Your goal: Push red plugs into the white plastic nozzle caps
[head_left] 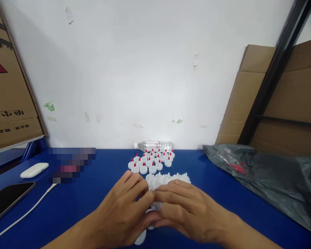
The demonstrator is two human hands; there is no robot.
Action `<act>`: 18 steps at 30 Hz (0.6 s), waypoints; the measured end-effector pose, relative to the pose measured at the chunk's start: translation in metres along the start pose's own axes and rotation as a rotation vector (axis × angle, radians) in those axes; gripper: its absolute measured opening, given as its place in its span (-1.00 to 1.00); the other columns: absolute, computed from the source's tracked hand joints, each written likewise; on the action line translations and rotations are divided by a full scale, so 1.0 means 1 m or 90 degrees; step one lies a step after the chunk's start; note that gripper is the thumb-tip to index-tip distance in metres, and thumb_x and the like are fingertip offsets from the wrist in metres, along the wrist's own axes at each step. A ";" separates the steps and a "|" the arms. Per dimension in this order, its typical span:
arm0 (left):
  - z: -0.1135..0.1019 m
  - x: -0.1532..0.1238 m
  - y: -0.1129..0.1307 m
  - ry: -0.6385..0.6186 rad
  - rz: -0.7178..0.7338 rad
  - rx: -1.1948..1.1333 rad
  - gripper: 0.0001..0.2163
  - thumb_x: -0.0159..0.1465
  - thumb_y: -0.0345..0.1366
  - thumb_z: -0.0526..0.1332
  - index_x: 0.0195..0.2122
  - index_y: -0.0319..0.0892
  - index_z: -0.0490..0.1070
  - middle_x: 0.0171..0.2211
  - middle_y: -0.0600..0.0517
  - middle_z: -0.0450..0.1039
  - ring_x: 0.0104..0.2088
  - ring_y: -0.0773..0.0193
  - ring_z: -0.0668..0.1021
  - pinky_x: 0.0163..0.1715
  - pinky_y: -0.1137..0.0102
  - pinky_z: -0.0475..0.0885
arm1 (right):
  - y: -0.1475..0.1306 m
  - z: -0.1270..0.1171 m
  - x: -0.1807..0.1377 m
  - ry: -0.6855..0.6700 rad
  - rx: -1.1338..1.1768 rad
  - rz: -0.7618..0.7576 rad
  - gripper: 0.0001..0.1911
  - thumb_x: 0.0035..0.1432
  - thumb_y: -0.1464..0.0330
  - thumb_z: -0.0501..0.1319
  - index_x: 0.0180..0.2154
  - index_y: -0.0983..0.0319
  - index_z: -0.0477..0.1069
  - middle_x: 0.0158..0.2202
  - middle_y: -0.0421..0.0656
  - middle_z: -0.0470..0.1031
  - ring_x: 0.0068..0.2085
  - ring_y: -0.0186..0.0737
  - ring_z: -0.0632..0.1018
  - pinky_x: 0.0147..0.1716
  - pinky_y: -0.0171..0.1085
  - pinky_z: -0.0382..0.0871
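Note:
My left hand [124,209] and my right hand [191,209] meet at the front middle of the table, fingers closed against each other. Between them shows a bit of a translucent white cap [157,206], gripped by my right fingers and mostly hidden. What my left fingertips pinch is covered. Just beyond the hands sits a cluster of white nozzle caps [168,178] without red tips. Another white cap [140,238] lies below my left hand, partly hidden. Farther back stand several white caps with red tips [152,168], upright in loose rows.
A clear plastic bottle [155,145] lies on its side against the wall. On the right is a grey plastic bag [269,186] with a clear packet holding red bits [235,166]. At left are a white case [34,170], a phone [10,200] and a white cable [26,216].

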State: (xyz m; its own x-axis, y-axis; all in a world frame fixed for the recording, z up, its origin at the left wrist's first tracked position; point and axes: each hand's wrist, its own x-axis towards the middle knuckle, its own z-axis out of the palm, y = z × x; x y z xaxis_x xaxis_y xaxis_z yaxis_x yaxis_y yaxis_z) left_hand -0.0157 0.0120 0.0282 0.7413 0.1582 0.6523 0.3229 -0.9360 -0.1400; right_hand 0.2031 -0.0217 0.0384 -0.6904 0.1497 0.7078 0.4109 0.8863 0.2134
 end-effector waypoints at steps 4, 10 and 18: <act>-0.001 0.004 -0.004 -0.022 0.021 0.060 -0.84 0.43 -0.39 0.03 -0.33 -0.17 0.25 -0.43 0.01 0.31 -0.38 0.17 0.27 -0.34 0.24 0.16 | 0.003 0.002 -0.005 0.015 0.024 0.020 -0.94 0.37 0.38 0.19 -0.18 0.23 0.32 -0.17 -0.08 0.61 -0.18 -0.27 0.60 -0.12 -0.24 0.53; -0.002 0.001 -0.002 -0.068 -0.075 -0.174 -0.75 0.46 -0.37 -0.09 -0.40 -0.12 0.14 -0.45 0.05 0.31 -0.40 0.21 0.31 -0.33 0.24 0.25 | -0.001 -0.005 0.001 -0.016 0.005 0.024 -0.91 0.32 0.49 0.18 -0.25 0.20 0.39 -0.19 -0.10 0.63 -0.18 -0.26 0.61 -0.21 -0.27 0.55; -0.009 0.003 -0.014 0.096 -0.471 -0.406 -0.56 0.51 -0.12 -0.18 -0.54 -0.12 -0.02 -0.59 0.11 0.04 -0.55 0.30 0.17 -0.52 0.32 0.20 | 0.024 -0.030 -0.014 -0.019 -0.196 0.023 -0.82 0.34 0.49 0.16 -0.14 0.14 0.47 -0.06 -0.11 0.63 0.03 -0.13 0.59 -0.11 -0.20 0.55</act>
State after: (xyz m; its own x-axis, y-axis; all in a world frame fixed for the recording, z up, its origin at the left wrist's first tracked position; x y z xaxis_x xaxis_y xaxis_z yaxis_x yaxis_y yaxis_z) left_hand -0.0231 0.0222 0.0389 0.3834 0.7716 0.5075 0.2644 -0.6182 0.7402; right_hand 0.2410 -0.0158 0.0538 -0.6874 0.1955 0.6995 0.5937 0.7060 0.3861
